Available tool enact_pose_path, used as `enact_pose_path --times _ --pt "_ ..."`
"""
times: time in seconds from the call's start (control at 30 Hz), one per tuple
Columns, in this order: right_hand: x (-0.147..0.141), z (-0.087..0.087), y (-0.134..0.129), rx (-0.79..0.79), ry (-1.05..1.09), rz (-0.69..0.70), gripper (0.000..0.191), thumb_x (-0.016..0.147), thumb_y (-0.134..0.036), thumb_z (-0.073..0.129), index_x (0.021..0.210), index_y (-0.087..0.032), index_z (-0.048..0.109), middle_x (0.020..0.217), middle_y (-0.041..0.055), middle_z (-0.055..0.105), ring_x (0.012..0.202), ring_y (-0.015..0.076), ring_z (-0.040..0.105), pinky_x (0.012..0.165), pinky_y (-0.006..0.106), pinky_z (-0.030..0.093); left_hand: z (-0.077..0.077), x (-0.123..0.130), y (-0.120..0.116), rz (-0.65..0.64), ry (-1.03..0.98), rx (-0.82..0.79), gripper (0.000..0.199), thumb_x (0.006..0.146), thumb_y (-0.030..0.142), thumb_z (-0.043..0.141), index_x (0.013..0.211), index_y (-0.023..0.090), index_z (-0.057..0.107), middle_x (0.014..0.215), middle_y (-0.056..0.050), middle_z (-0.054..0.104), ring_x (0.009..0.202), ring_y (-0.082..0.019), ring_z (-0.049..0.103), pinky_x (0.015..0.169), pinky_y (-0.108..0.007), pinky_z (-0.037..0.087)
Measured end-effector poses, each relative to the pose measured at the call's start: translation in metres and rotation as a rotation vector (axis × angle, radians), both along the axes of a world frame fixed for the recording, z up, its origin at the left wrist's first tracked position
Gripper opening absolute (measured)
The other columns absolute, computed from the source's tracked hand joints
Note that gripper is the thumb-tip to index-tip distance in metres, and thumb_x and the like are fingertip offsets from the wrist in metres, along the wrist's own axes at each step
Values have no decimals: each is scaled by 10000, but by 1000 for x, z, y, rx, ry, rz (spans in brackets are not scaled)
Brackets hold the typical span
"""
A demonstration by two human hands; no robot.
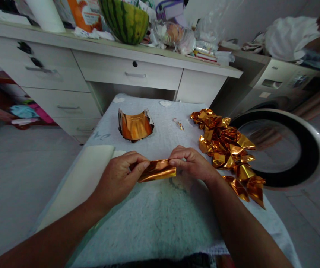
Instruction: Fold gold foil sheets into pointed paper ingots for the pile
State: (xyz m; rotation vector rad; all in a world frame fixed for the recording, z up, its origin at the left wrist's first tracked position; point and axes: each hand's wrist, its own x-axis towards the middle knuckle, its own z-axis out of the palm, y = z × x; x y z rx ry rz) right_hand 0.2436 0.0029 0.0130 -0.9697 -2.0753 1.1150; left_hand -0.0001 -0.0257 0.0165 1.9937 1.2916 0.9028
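A folded strip of shiny gold foil paper [158,172] stretches between both hands above the cloth-covered table. My left hand [120,175] pinches its left end between thumb and fingers. At the other end, my right hand [192,162] grips the upper right edge the same way. Farther back lies a curved stack of gold foil sheets [136,125], its sides bent upward. To the right of my right hand spreads a heap of folded gold foil pieces [229,147]. A tiny foil scrap [180,125] rests between the stack and the heap.
The table wears a pale cloth [148,223], with a cream sheet or board [78,182] along its left side. Behind stands a white desk [137,72] bearing a cut watermelon [124,22] and bags. A washing machine's open round door [282,145] juts out at right.
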Motion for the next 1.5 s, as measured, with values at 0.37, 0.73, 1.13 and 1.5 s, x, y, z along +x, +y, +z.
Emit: enact_pose_path --times 0.37,0.73,1.13,1.5 --pt "-3 -6 -3 -337 209 -218 350 828 -488 665 718 -156 662 636 -14 570 602 112 493 591 238 382 -5 6 3 20 -154 -264 247 883 381 528 809 209 689 751 -2 693 724 -182 633 645 -286 469" --pt "-5 -8 -4 -457 441 -40 503 711 -288 752 1173 -243 557 998 17 616 869 150 581 747 260 460 -14 6 5 96 -417 -422 214 851 377 604 984 216 645 745 21 657 663 -143 610 593 -251 462" --pt "-12 -21 2 -408 538 -324 313 723 -426 793 796 -190 602 737 -22 637 619 101 547 577 213 420 -13 5 2 -50 -431 -349 339 955 462 447 828 200 621 772 -27 636 744 -186 593 711 -324 497" --pt "-14 -23 1 -599 609 -291 333 689 -404 820 857 -186 634 749 -10 672 650 118 585 614 219 444 -10 14 2 104 -564 -437 360 791 291 656 1129 169 627 971 -37 712 858 -191 664 821 -330 515"
